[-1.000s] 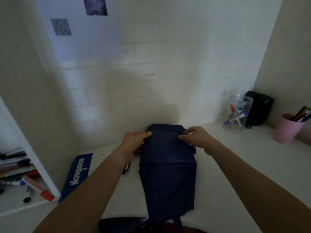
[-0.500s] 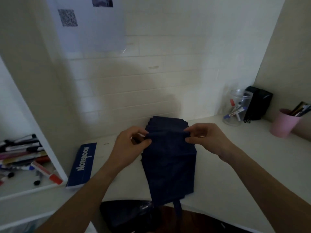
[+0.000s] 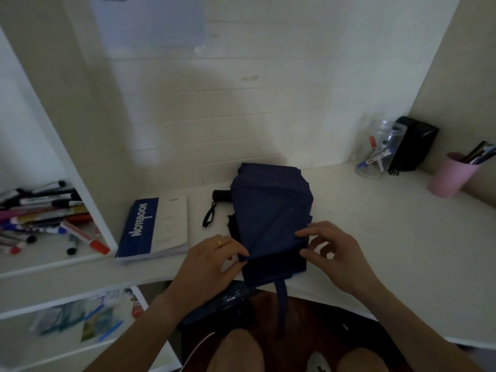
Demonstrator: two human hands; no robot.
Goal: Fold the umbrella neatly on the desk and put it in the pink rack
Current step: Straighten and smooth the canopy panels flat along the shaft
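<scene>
Moved from the umbrella's (image 3: 271, 210) far end to its near end: left hand (image 3: 208, 260) and right hand (image 3: 334, 255) both pinching the cloth. Lying on the surface (image 3: 375, 237) at its near edge, long axis running from near edge toward far edge, strap hanging over.

We see bare desk (image 3: 362, 237) to the right of the umbrella (image 3: 271, 210), open up to the clear jar (image 3: 381, 154), black holder (image 3: 413, 146) and pink cup (image 3: 451, 175) along the back; on the left, the notebook (image 3: 155, 226) and shelf wall (image 3: 88, 210) narrow our way
</scene>
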